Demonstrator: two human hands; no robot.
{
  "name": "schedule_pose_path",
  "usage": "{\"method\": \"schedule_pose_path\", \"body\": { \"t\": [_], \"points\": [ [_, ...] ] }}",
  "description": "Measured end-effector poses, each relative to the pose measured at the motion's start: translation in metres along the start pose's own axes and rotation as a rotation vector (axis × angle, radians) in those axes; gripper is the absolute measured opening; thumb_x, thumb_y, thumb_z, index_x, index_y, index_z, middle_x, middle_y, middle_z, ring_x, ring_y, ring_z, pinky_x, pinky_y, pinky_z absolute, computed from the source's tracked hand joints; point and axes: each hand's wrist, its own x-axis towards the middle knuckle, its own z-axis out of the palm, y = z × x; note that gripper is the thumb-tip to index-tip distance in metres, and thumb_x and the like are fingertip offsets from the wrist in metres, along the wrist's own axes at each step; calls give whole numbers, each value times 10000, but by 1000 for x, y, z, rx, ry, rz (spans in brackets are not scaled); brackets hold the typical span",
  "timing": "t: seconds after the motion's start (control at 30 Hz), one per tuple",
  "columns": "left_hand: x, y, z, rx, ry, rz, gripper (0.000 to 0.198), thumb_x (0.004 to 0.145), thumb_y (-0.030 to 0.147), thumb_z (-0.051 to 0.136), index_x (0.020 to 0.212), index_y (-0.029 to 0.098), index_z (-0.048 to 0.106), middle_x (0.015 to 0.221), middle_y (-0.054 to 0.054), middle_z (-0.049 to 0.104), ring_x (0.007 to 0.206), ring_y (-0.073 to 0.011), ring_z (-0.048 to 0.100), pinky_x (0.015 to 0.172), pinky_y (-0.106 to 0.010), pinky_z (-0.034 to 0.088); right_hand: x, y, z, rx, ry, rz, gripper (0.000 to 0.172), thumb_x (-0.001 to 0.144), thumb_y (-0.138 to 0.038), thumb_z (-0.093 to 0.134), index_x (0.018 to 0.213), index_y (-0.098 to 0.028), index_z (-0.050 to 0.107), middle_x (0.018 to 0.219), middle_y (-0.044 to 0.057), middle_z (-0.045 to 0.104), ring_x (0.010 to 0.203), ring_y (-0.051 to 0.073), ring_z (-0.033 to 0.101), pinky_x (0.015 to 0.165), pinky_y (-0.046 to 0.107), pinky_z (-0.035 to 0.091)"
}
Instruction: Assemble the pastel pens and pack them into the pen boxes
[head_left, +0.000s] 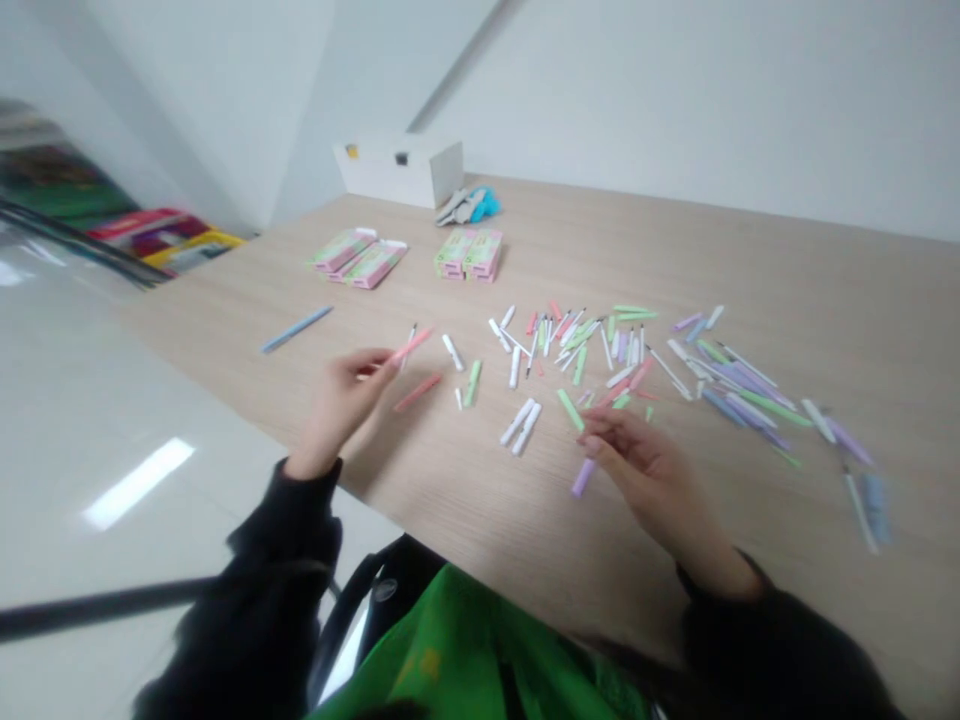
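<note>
My left hand (346, 395) is closed in a pinch on a pink pen barrel (409, 347), raised a little above the wooden table (480, 500). My right hand (637, 460) is curled low over the table, fingers closed on a purple pen piece (583, 477) that sticks out below them. Between the two hands lie a second pink barrel (418, 392), a green piece (472, 382) and two white caps (521, 423). A scattered heap of pen parts (622, 350) in white, green, pink and purple spreads beyond my right hand.
A blue pen (296, 328) lies alone at the left. Pink and green pen boxes (360, 258) and a second pair of boxes (469, 252) sit further back, with a white box (401, 168) by the wall. A green bag (465, 650) is at my lap.
</note>
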Motion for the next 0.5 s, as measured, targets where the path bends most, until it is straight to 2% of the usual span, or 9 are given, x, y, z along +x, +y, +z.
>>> {"method": "schedule_pose_path", "body": {
  "t": [0.03,0.07,0.13,0.2,0.27,0.37,0.5],
  "points": [
    [11,-17,-18,116,157,-19,334,868,464,643,983,170,754,932,-66,720,767,-178,597,708,-291,460,-1,-1,-1,-44,-17,18,229,866,-368,703,1053,-236,697,881,39,711,795,185,664,680,312,549],
    [24,-34,-34,252,259,-37,341,880,454,626,1001,162,752,959,-73,708,782,-178,595,735,-294,469,-2,-3,-2,-87,-38,35,197,870,-374,690,1008,-235,711,878,46,715,793,191,667,667,312,548],
    [48,-67,-59,521,294,-81,332,914,401,574,1015,136,747,923,-81,676,821,-190,599,785,-306,468,-3,-5,-1,-159,-83,63,186,872,-383,667,975,-238,720,858,49,716,769,199,670,637,312,547],
    [69,-93,-72,589,274,-111,291,903,343,581,979,116,746,852,-85,651,826,-221,606,786,-335,457,-4,-6,1,-215,-116,72,192,872,-393,643,959,-241,723,806,41,704,724,198,665,603,307,543],
    [85,-112,-76,635,268,-117,280,904,330,572,956,114,741,851,-99,635,883,-268,617,812,-373,445,-5,-4,2,-241,-137,85,206,872,-408,625,948,-243,723,781,39,702,699,197,665,581,303,545],
    [97,-126,-72,687,260,-111,286,906,348,560,910,110,719,868,-117,623,967,-318,609,851,-424,427,-5,1,3,-251,-129,113,228,866,-424,611,939,-239,722,817,54,731,715,207,688,579,306,560],
    [99,-134,-72,705,254,-62,460,931,491,510,983,68,686,991,-103,601,1156,-312,564,904,-441,368,-7,4,1,-275,-128,90,219,869,-411,598,925,-235,715,804,51,737,702,205,698,609,315,570]
  ]
}}
